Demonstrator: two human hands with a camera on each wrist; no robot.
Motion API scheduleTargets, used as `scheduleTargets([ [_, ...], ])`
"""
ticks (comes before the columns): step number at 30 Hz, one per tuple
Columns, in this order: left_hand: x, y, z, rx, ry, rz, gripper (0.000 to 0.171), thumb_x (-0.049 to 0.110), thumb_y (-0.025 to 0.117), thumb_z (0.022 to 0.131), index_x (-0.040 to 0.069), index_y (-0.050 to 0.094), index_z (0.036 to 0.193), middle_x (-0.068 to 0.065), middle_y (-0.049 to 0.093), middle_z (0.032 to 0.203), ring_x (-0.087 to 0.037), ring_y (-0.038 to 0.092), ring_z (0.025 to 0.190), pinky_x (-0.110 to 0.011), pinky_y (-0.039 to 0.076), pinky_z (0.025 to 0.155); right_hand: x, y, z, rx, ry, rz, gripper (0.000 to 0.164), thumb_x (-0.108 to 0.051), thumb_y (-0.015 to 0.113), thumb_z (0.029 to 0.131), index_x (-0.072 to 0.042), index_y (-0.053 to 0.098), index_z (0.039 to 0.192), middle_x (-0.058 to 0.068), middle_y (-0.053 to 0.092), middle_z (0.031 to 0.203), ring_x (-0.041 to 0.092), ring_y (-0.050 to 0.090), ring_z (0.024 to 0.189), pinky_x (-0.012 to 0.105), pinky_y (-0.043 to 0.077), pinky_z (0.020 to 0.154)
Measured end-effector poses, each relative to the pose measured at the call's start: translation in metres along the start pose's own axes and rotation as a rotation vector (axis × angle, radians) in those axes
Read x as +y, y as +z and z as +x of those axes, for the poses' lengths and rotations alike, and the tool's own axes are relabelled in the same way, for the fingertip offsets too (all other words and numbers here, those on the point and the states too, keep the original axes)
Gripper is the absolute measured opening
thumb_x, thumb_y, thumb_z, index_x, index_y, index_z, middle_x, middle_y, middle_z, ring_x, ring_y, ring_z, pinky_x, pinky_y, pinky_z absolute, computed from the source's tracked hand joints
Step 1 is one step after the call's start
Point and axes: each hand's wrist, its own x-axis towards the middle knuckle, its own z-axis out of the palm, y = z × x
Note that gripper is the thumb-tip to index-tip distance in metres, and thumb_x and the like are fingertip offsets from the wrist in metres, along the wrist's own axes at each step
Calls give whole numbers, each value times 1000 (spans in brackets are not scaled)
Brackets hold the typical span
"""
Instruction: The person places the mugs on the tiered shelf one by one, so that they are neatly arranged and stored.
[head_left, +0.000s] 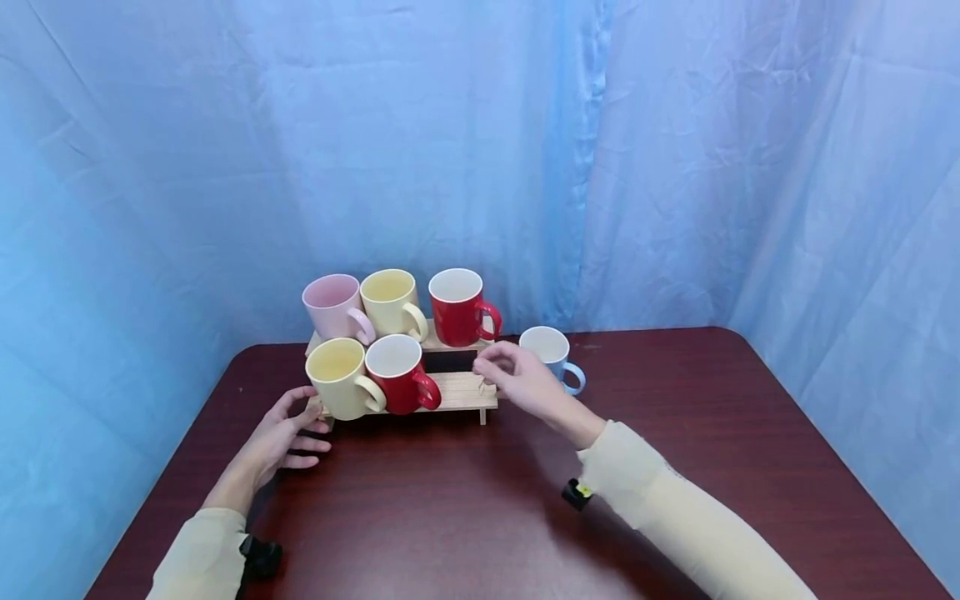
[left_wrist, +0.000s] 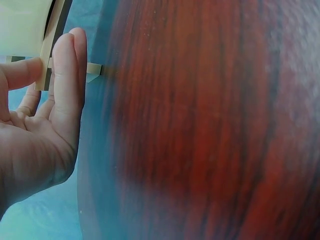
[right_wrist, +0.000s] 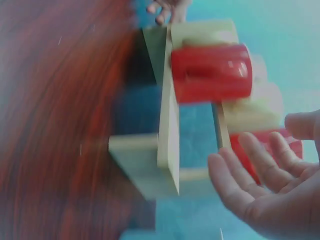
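Note:
A two-tier wooden rack (head_left: pixel 457 392) holds several mugs. On its lower shelf stand a yellow mug (head_left: pixel 341 392) and a red mug (head_left: pixel 397 387), side by side. Behind them, the upper shelf bears a pink mug (head_left: pixel 330 312), another yellow mug (head_left: pixel 388 312) and another red mug (head_left: pixel 453 321). My left hand (head_left: pixel 279 437) pinches the lower shelf's left end, its thumb against the board. Near the rack's right end hovers my right hand (head_left: pixel 528 383), fingers loosely bent and holding nothing. A light blue mug (head_left: pixel 543 343) is partly hidden behind this hand.
The rack stands on a dark reddish-brown table (head_left: pixel 450 517) towards its back edge. Pale blue curtains (head_left: pixel 450 150) hang behind and at both sides. Black wrist cameras show beneath both cream sleeves (head_left: pixel 660 492).

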Motion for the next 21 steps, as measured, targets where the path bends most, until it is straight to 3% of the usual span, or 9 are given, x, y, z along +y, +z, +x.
scheduleTargets([
  [6,1,1,-1,8,-5,2,59,38,57,105,21,27,152,-14,65,108,-26,73,82,-42,61,66,12,-46,-14,166,-223,-144,22,-19,69,99,-5,66,115,10,68,111,25,65,101,36,55,84],
  [11,0,1,-2,19,-10,7,59,37,56,105,20,26,153,-15,65,109,-26,73,82,-43,61,67,34,-77,-21,297,-271,-150,37,-22,67,100,-6,60,133,10,63,130,29,62,114,30,54,86],
  [16,-1,2,-1,19,-12,5,59,38,56,105,21,26,153,-15,65,109,-26,73,83,-43,61,67,57,-99,-26,326,-184,-198,58,-29,63,103,-9,42,153,14,46,151,37,50,131,49,46,103],
  [21,-1,2,0,26,-9,9,58,37,55,106,21,26,153,-15,65,109,-26,73,82,-43,61,66,70,-111,-27,186,25,-91,73,-38,56,105,-10,20,162,23,29,161,42,36,143,60,37,108],
])
